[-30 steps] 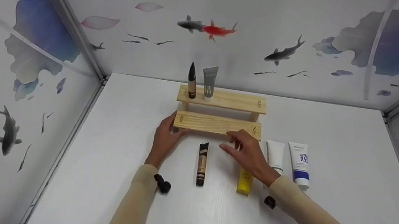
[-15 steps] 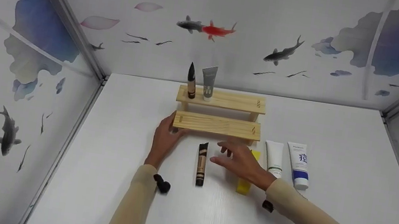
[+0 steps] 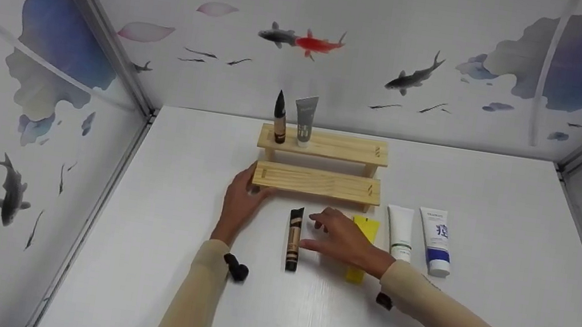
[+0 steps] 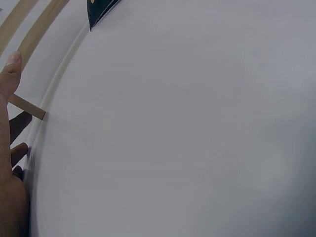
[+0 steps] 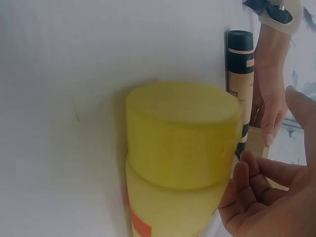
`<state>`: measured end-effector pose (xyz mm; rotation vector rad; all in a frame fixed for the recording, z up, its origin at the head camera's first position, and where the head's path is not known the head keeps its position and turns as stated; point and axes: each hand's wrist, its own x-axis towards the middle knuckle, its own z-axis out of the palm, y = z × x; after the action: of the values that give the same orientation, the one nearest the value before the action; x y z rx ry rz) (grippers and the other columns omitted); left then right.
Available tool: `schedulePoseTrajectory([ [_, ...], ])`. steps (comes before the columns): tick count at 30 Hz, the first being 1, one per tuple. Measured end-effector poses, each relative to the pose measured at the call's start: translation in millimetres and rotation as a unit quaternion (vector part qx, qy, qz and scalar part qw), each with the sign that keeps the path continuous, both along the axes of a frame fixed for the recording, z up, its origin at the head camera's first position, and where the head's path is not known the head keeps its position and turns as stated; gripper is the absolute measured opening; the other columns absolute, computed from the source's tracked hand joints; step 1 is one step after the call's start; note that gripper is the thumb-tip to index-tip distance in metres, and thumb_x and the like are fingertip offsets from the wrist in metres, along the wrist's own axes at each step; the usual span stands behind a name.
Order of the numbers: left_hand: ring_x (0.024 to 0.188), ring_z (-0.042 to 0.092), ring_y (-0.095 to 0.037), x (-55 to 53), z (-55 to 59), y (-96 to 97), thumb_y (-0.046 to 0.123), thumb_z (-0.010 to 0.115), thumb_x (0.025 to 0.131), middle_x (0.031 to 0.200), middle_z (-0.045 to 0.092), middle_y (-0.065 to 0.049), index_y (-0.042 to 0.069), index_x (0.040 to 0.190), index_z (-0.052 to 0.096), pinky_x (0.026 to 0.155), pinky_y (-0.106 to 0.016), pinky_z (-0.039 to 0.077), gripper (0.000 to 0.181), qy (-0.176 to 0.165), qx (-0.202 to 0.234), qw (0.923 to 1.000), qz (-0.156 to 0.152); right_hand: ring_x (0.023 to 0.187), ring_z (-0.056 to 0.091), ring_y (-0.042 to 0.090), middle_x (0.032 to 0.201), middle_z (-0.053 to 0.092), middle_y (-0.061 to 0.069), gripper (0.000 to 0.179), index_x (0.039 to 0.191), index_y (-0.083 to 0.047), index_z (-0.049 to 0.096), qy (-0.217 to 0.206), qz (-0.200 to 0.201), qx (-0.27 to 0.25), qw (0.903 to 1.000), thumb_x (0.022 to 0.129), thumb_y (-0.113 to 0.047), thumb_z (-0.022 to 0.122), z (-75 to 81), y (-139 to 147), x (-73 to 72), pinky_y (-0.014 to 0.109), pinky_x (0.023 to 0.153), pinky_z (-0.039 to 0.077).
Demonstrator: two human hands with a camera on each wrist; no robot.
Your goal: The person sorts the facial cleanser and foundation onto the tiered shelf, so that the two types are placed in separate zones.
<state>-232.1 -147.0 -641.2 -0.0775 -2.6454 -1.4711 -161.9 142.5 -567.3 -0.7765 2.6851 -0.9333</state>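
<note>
The left hand (image 3: 242, 202) brackets the left end of a light wooden two-tier rack (image 3: 317, 182), holding it with thumb at the front edge and fingers round the side. In front of the rack, slightly left of its middle, a slim black-and-tan tube (image 3: 294, 239) lies flat. The right hand (image 3: 346, 238) is just right of it, thumb and fingers parted and holding nothing; whether the thumb tip touches the tube is hard to tell. A nudge from that thumb could roll the tube away, while a jolt from the left hand could topple the pointed black-and-tan tube (image 3: 280, 121) and the soft grey tube (image 3: 305, 119) standing on the rack's upper tier. Before the rack's right end, a flat yellow tube (image 3: 366, 224) lies partly under the right hand, where a lowered palm may knock it. Beyond that end lie a green-striped white tube (image 3: 401, 226), partly hidden by the right wrist, then a blue-banded white tube (image 3: 435, 243).
</note>
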Motion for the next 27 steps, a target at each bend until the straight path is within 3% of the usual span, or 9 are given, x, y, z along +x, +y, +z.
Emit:
schedulePoseTrajectory([
  [16,0.156,0.046,-0.032,1.2,-1.6,0.1,0.058,0.079,0.098,0.167,0.051,-0.014,0.013,0.172,0.040,0.130,-0.048,0.036,0.094,0.001,0.007,1.0000,0.002,0.104,0.064,0.026,0.116,0.073,0.012,0.074,0.136,0.000,0.075,0.009,0.013,0.029,0.9995,0.095,-0.061,0.082,-6.8,-17.7,3.5,0.046,0.091,0.059],
  [24,0.154,0.047,-0.032,1.6,0.6,0.4,0.058,0.081,0.098,0.166,0.052,-0.015,0.013,0.171,0.042,0.129,-0.049,0.037,0.095,0.001,0.017,0.9999,0.001,0.106,0.064,0.026,0.118,0.074,0.012,0.067,0.133,0.000,0.077,0.002,-0.003,0.035,0.9994,0.094,-0.055,0.085,-11.1,-25.6,3.1,0.048,0.095,0.059],
  [27,0.154,0.047,-0.032,0.9,1.5,0.6,0.057,0.081,0.098,0.166,0.052,-0.015,0.013,0.171,0.042,0.129,-0.049,0.037,0.094,-0.002,0.018,0.9998,0.001,0.102,0.061,0.024,0.114,0.073,0.009,0.063,0.132,-0.003,0.078,-0.002,-0.007,0.038,0.9993,0.095,-0.053,0.085,-12.6,-28.8,2.9,0.044,0.091,0.057],
])
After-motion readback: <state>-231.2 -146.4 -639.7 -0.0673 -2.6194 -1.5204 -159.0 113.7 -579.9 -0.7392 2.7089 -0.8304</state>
